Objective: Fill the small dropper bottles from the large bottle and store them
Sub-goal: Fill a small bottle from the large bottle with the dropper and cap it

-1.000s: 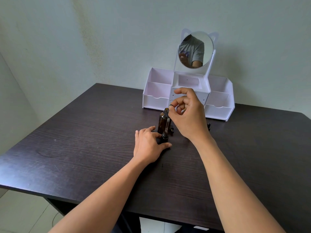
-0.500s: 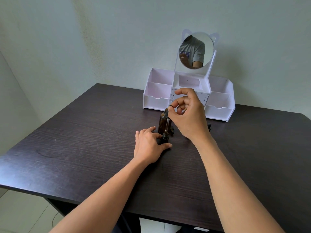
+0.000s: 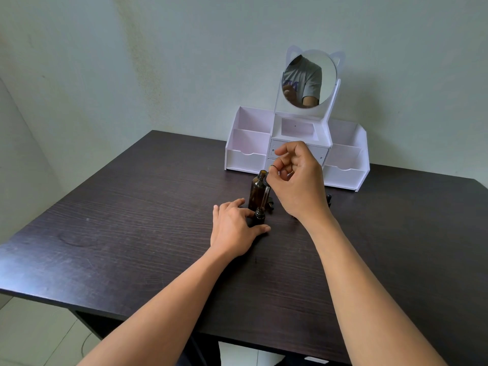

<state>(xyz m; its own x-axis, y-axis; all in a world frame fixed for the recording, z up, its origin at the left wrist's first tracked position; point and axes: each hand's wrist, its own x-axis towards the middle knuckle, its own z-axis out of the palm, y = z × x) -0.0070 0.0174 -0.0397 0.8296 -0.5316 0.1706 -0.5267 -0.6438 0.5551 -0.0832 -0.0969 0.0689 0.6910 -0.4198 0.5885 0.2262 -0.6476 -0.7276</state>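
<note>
Head camera: I see the left hand (image 3: pixel 233 224) curled round the small dropper bottle (image 3: pixel 259 217), which stands on the table (image 3: pixel 132 220). Just beyond its fingertips stands the uncapped large amber bottle (image 3: pixel 254 192). The right hand (image 3: pixel 298 180) pinches a dropper (image 3: pixel 264 195), its tip at the small bottle's neck. A white organizer (image 3: pixel 245 157) sits behind that hand.

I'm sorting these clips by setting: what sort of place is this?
Likely a home room, a vanity corner: a dark wood-grain table against a bare wall, a white cosmetics organiser with a cat-eared mirror on it.
</note>
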